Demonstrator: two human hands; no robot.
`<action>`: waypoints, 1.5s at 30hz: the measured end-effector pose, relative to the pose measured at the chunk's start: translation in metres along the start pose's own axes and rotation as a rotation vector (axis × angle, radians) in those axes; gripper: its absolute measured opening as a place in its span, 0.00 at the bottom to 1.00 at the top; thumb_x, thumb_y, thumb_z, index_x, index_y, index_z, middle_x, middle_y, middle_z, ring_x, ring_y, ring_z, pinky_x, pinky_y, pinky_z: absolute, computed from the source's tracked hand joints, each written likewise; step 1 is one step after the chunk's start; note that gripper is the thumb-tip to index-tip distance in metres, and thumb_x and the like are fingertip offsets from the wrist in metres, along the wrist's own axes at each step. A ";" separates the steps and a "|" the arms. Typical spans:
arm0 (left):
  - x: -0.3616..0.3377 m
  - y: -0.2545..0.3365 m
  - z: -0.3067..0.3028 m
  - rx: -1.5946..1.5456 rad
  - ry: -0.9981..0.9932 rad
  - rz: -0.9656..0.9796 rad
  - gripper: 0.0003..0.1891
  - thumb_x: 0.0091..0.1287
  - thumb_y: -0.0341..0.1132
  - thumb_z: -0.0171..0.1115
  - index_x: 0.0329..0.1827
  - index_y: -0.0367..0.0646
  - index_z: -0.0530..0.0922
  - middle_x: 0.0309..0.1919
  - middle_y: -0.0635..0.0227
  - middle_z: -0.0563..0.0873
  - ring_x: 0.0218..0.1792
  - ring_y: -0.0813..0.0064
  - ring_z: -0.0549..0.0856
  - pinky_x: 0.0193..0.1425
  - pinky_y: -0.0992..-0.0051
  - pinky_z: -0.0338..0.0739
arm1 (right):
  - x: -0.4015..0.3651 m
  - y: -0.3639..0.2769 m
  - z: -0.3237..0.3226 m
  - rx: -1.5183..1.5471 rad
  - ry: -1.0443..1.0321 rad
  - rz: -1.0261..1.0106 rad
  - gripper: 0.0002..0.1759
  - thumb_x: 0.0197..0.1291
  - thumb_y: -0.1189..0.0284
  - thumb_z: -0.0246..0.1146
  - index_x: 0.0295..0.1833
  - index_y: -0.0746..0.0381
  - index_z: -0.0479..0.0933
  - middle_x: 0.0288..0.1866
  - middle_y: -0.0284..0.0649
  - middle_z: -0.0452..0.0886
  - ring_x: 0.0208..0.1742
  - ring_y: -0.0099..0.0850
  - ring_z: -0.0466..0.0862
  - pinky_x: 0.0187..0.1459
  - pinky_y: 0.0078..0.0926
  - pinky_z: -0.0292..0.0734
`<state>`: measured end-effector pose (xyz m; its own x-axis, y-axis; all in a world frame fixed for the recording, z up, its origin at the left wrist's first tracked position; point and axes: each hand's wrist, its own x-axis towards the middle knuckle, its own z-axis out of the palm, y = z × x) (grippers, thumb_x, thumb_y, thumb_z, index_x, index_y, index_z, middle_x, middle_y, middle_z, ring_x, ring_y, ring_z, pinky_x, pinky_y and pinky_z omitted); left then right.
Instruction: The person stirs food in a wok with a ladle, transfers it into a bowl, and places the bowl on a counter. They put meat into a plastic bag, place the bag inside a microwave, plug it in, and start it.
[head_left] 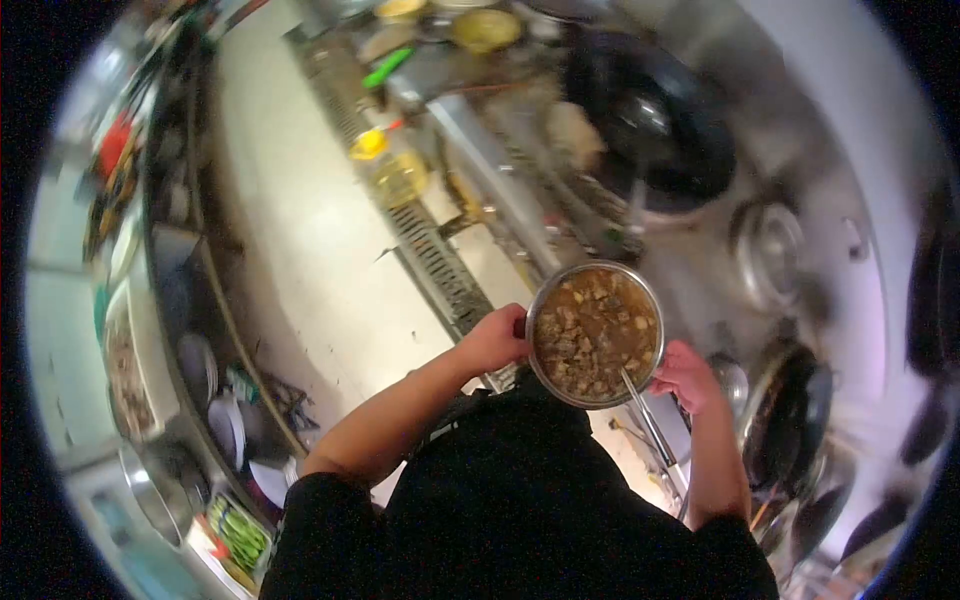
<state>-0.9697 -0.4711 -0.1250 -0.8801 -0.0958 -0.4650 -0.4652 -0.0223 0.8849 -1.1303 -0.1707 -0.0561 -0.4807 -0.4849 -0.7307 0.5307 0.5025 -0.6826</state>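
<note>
A round metal pot is held up in front of my body, filled with a brown stew of small chunks in sauce. My left hand grips the pot at its left side, fingers partly hidden behind the wall. On the right side, my right hand is closed on the pot's rim. A metal-handled utensil leans out over the lower right rim, its tip in the stew; the hidden end does not show what kind it is.
A large black wok sits on the stove at upper right, beside a metal pot lid. A plastic oil bottle stands near the floor drain grate. Green vegetables lie on the left counter.
</note>
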 end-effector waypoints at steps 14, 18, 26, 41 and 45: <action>-0.258 -0.054 -0.268 -0.165 0.546 0.033 0.13 0.52 0.26 0.61 0.40 0.33 0.74 0.21 0.62 0.81 0.21 0.72 0.83 0.25 0.72 0.78 | 0.091 -0.116 0.364 -0.195 -0.376 -0.203 0.09 0.52 0.82 0.56 0.39 0.61 0.68 0.30 0.34 0.76 0.22 0.24 0.78 0.20 0.18 0.73; -0.315 -0.088 -0.348 -0.331 0.700 0.026 0.12 0.51 0.24 0.61 0.40 0.33 0.73 0.23 0.64 0.80 0.22 0.73 0.82 0.26 0.74 0.79 | 0.135 -0.163 0.484 -0.330 -0.655 -0.142 0.13 0.50 0.81 0.58 0.44 0.63 0.69 0.33 0.37 0.79 0.29 0.29 0.82 0.28 0.26 0.80; -0.388 -0.126 -0.536 -0.521 1.028 0.015 0.13 0.51 0.22 0.61 0.40 0.32 0.72 0.26 0.63 0.80 0.24 0.74 0.83 0.28 0.75 0.81 | 0.239 -0.274 0.743 -0.519 -0.945 -0.107 0.15 0.50 0.80 0.59 0.45 0.63 0.69 0.32 0.39 0.80 0.26 0.29 0.80 0.28 0.24 0.78; -0.459 -0.145 -0.919 -0.697 1.326 -0.016 0.11 0.51 0.21 0.61 0.37 0.31 0.73 0.26 0.61 0.80 0.26 0.71 0.82 0.29 0.73 0.82 | 0.390 -0.471 1.173 -0.732 -1.177 -0.101 0.10 0.52 0.80 0.60 0.41 0.63 0.71 0.30 0.38 0.80 0.25 0.27 0.81 0.29 0.24 0.80; -0.470 -0.173 -1.023 -0.701 1.312 0.002 0.12 0.50 0.22 0.61 0.38 0.31 0.73 0.28 0.61 0.80 0.27 0.70 0.82 0.31 0.73 0.81 | 0.430 -0.497 1.260 -0.735 -1.168 -0.090 0.10 0.54 0.79 0.60 0.42 0.62 0.70 0.31 0.38 0.80 0.26 0.28 0.81 0.30 0.25 0.80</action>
<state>-0.3782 -1.4403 -0.0339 0.0082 -0.8943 -0.4473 0.0109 -0.4473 0.8943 -0.7214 -1.5306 -0.0112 0.5588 -0.6643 -0.4963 -0.1328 0.5191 -0.8443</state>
